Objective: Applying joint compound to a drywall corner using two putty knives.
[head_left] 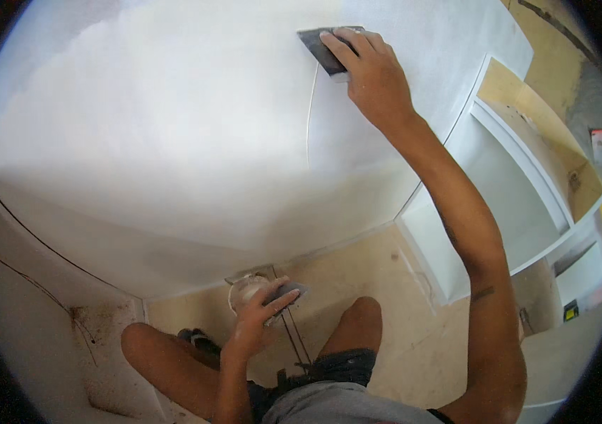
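Note:
My right hand (380, 78) is stretched far up and holds a dark, flat putty knife (329, 53) against a large white panel (174, 127). The fingers lie over the blade, whose edge rests on the surface. Below the blade a thin raised white line (309, 127) runs down the panel. Low between my knees, my left hand (253, 319) grips a second, greyish putty knife (294, 292) with whitish residue on it. Just beyond that hand stands a round whitish container (243, 291), partly hidden by the fingers; its contents cannot be made out.
To the right stand white cabinet boxes (520, 177) with a bare wooden side (537, 131). A tan floor (421, 332) lies under my legs. At the left, a thin dark cable (32, 283) hangs by a stained recess. A small black-and-yellow object (570, 310) sits at the far right.

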Action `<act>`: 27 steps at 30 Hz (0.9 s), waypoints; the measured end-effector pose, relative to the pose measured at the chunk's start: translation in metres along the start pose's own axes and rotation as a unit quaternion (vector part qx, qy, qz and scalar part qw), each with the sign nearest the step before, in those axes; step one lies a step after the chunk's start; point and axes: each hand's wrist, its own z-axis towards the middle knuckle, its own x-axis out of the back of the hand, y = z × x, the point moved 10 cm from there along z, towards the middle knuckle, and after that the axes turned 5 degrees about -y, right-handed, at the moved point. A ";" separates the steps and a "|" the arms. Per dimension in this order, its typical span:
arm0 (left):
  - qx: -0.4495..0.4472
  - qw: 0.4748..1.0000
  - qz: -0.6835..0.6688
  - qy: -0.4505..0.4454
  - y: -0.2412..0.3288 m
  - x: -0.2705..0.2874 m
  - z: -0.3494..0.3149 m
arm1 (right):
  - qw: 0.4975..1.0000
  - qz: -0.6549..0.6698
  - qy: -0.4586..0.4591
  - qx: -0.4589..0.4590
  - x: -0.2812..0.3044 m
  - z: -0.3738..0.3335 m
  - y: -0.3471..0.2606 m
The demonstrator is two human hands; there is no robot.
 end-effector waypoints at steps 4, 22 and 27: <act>-0.005 1.000 -0.019 0.007 -0.002 0.004 0.003 | 0.999 0.027 0.046 -0.002 0.026 0.015 0.032; 0.030 0.990 -0.115 0.070 -0.032 0.006 -0.001 | 0.985 0.089 -0.122 0.079 -0.068 -0.113 -0.077; 0.044 0.984 -0.151 0.086 -0.031 0.004 0.000 | 0.976 0.070 -0.168 0.116 -0.090 -0.172 -0.106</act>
